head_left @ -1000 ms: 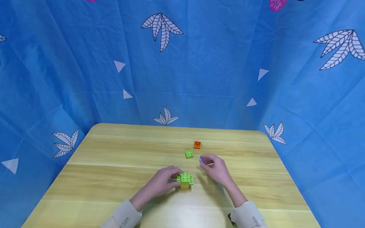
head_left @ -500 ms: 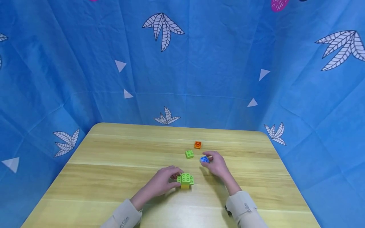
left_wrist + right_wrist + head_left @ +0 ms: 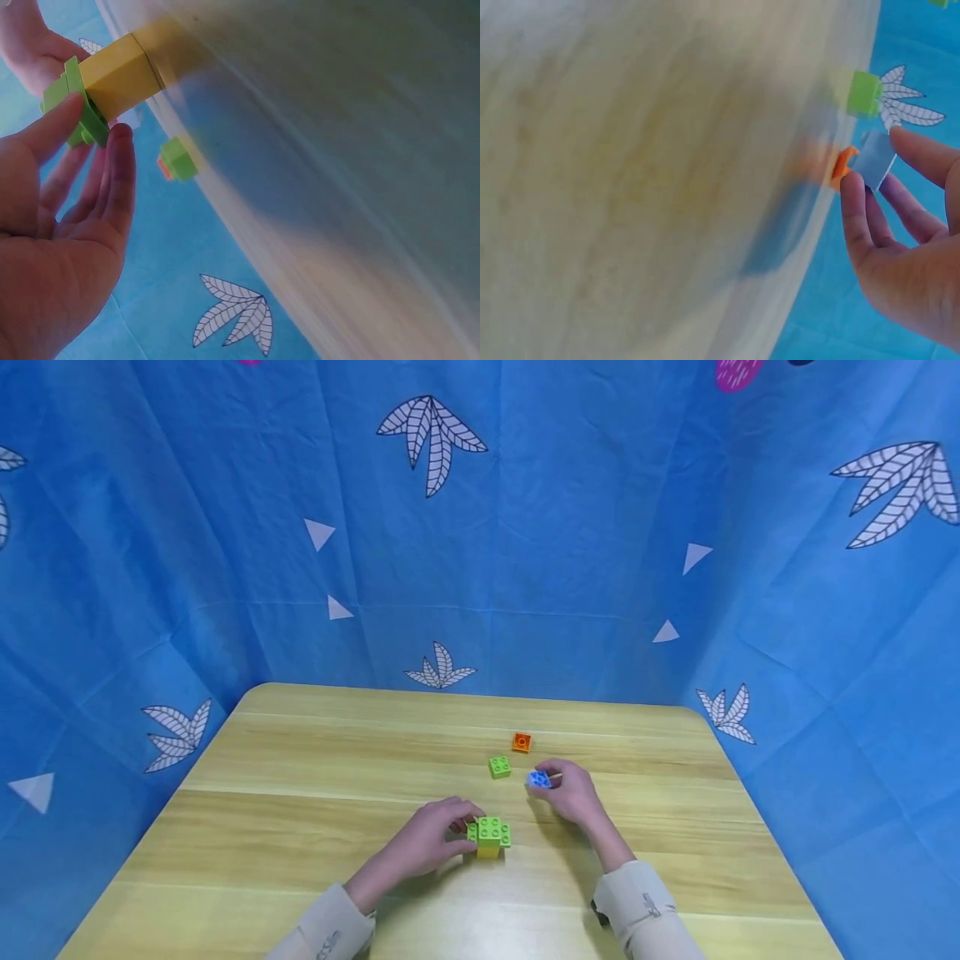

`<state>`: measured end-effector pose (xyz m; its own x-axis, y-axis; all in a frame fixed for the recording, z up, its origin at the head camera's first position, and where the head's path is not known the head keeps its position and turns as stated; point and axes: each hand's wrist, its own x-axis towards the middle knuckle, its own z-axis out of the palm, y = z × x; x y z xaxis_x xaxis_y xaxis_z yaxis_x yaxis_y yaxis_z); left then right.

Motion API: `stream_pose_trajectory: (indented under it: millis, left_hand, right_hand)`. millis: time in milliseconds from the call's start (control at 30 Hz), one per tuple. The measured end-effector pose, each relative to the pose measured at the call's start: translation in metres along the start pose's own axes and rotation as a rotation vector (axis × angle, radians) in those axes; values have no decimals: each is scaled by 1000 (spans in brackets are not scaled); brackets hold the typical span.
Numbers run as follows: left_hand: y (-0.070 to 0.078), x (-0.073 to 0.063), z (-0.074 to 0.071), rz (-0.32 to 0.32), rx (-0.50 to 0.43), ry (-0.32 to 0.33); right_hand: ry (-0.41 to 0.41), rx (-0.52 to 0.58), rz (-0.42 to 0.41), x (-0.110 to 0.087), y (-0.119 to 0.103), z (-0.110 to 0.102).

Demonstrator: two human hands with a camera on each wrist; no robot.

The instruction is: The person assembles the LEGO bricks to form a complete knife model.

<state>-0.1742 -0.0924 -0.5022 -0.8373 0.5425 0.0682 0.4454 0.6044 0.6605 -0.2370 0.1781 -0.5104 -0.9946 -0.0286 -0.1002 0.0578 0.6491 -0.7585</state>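
My left hand (image 3: 429, 838) holds a small stack of toy building bricks (image 3: 489, 832) upright on the table, thumb and fingers at its green upper part. Yellow (image 3: 124, 73) makes up the stack's lower part; a wider green layer and a studded green brick sit above. To the right and a little farther back, my right hand (image 3: 576, 793) pinches a blue building brick (image 3: 538, 780) between thumb and fingers. In the right wrist view this blue brick (image 3: 874, 160) is seen from the side, apart from the table.
Beyond the hands, a loose green brick (image 3: 499, 767) lies studs up on the wooden table (image 3: 315, 760). Behind it an orange brick (image 3: 522, 742) lies with its hollow side up. A blue patterned cloth (image 3: 555, 527) hangs around the table's back and sides.
My right hand has turned the blue brick, so that more of it shows between the fingers than a second ago. The left hand and the stack stay in place.
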Motion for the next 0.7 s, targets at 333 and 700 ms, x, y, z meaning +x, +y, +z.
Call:
stream_pose_trajectory:
  millis: [333,700]
  left_hand:
    - [-2,0,2,4,-5,4]
    - [-1,0,2,3,-15,2]
  right_hand:
    - [12,65,-51,-11,-16,-2]
    - [32,141,-107,-26,-40,-4]
